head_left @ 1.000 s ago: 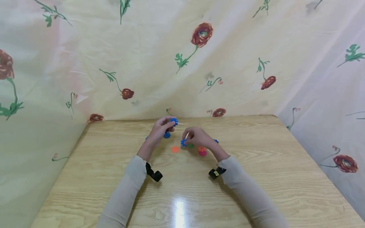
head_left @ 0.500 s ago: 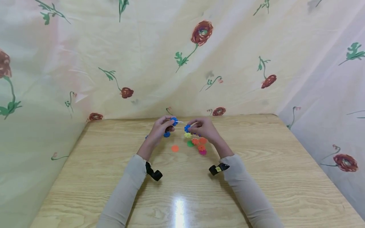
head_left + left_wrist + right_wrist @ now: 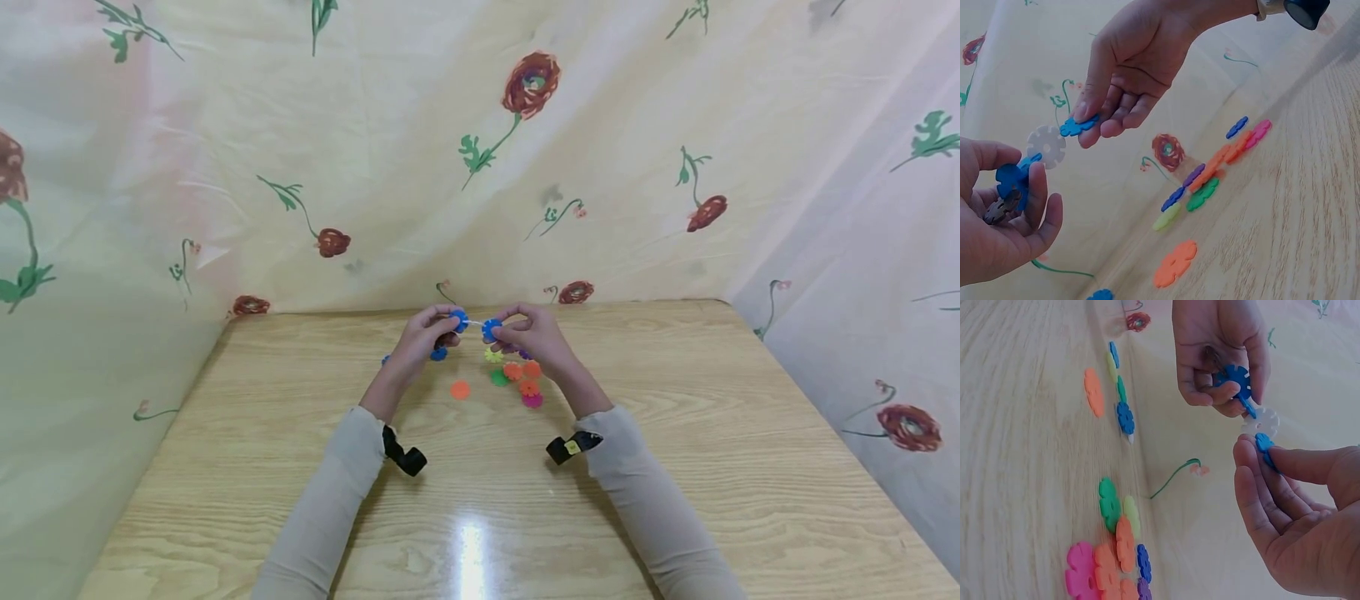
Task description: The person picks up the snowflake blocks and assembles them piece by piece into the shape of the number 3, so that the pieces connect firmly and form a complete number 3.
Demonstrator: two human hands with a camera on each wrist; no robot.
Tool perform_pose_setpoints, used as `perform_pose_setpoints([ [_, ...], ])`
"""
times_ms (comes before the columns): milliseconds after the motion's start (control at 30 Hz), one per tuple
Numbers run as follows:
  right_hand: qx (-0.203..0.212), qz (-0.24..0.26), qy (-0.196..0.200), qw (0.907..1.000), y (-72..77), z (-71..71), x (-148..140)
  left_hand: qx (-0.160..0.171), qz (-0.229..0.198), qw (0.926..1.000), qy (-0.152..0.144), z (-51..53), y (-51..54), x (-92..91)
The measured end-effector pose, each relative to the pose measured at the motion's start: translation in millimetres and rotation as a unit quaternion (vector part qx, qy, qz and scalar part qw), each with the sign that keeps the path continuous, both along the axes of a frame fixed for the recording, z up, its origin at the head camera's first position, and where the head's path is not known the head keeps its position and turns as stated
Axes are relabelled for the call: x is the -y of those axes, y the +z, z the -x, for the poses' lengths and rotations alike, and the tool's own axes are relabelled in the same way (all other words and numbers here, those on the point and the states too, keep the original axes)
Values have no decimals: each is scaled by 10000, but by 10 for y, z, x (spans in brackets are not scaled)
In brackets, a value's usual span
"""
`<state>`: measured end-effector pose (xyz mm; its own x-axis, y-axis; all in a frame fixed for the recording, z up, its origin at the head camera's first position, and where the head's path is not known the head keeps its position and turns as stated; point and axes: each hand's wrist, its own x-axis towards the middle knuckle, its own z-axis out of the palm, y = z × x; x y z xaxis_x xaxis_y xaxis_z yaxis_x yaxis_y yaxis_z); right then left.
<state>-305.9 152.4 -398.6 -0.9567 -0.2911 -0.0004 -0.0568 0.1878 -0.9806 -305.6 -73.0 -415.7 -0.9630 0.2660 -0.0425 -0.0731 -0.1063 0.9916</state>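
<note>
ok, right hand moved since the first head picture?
Yes: against the lone orange flower disc, the right hand has moved up the head view, bringing its blue flower disc nearer the left hand.

Disc (image 3: 1052,150) between 2 hands (image 3: 542,340), other discs (image 3: 528,389) on table (image 3: 480,467); curtain (image 3: 390,142) behind table
</note>
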Motion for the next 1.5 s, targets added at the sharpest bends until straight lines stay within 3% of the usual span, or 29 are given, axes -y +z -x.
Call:
perform_pose_setpoints([
  [400, -119, 8, 136, 9998, 20, -20, -9, -59, 31, 10000, -59, -4, 2, 3],
  [833, -168, -232, 184, 9994, 42, -6, -51, -99, 172, 9990, -404, -3, -14, -12],
  [1100, -198, -325, 250, 9990, 77, -18, -82, -188, -30, 9970, -754, -20, -25, -24],
  [1267, -298, -408, 402, 9979, 90, -14, -86, -216, -272, 9964, -768, -22, -16, -34],
  [1500, -556, -472, 518, 9960, 108, -19, -96, -320, -244, 9960, -798, -21, -2, -39],
])
